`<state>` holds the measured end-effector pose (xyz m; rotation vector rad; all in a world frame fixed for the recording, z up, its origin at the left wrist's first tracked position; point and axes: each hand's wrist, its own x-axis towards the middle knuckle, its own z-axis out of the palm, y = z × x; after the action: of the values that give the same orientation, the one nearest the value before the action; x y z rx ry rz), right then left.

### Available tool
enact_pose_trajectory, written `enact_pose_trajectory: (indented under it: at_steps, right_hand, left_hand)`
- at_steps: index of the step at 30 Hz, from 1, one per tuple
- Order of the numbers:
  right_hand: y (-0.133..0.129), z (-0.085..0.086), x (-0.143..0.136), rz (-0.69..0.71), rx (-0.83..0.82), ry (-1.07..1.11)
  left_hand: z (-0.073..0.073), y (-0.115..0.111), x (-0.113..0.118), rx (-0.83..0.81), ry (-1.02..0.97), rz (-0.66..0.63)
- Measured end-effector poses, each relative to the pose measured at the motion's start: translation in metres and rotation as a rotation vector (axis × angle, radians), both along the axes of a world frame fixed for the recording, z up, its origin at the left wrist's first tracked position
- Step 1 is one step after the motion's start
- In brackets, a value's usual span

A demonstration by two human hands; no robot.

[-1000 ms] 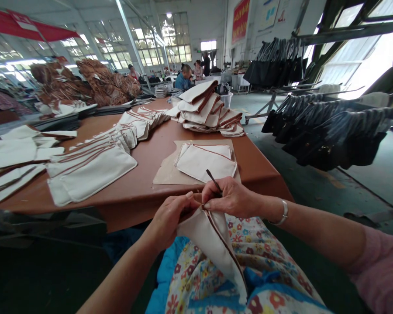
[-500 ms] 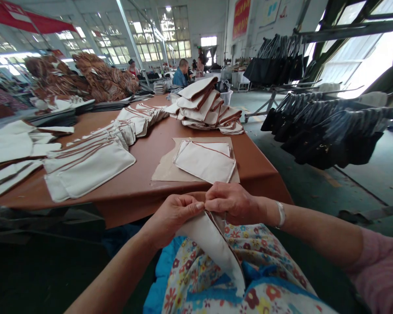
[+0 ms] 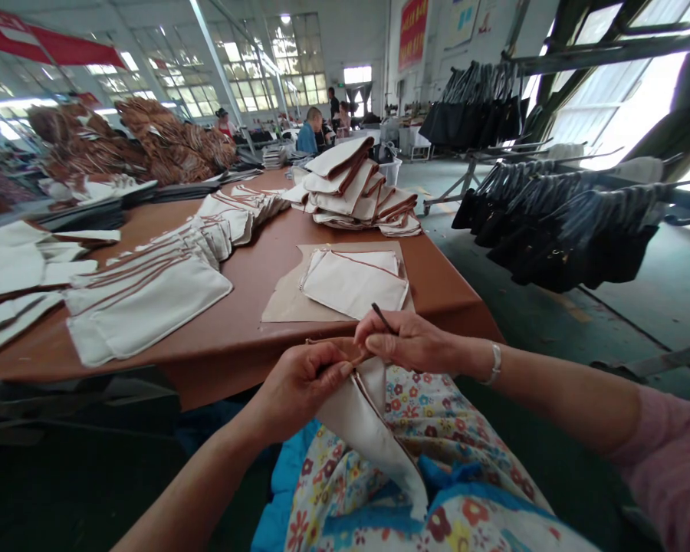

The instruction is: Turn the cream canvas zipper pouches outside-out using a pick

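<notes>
My left hand pinches the upper edge of a white fabric piece with brown trim, which hangs down over the flowered apron on my lap. Close beside it, my right hand is closed around a thin dark tool, whose end sticks up past the fingers. Its fingertips meet the brown edge of the piece near my left thumb. Just beyond my hands, white pieces with brown trim lie on a sheet of brown paper on the table.
The brown-covered table carries a row of overlapping white pieces at left and a folded white stack behind. Brown bundles lie farther back. Black bags hang from racks at right. A seated person is in the background.
My right hand has shifted and turned, and the dark tool now shows above its fingers. The view has shifted slightly, and more of the brown edge shows between my hands.
</notes>
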<state>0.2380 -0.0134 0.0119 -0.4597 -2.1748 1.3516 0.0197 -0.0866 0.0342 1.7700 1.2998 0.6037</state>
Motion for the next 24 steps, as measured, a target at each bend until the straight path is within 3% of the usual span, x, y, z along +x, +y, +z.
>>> enact_pose_trajectory:
  at_steps: [2,4,10,14,18,24]
  right_hand:
    - [0.006,0.009,0.001,0.033,-0.226,-0.134]
    - [0.012,0.014,-0.001,0.078,-0.317,-0.217]
    - [0.017,0.008,-0.015,0.178,-0.306,-0.119]
    - [0.009,0.001,-0.012,0.154,-0.509,-0.124]
    - [0.004,-0.004,-0.008,0.096,-0.507,-0.068]
    - [-0.003,-0.002,-0.012,0.043,-0.48,-0.018]
  left_hand:
    - [0.0,0.001,-0.001,0.029,0.032,-0.001]
    - [0.0,0.002,-0.001,0.058,0.06,-0.009]
    - [-0.001,0.002,0.0,0.152,0.077,0.014]
    - [-0.012,0.003,-0.006,-0.122,-0.216,0.029]
    - [-0.023,0.007,-0.012,-0.348,-0.528,0.045]
    - [-0.013,0.007,-0.009,-0.385,-0.388,-0.007]
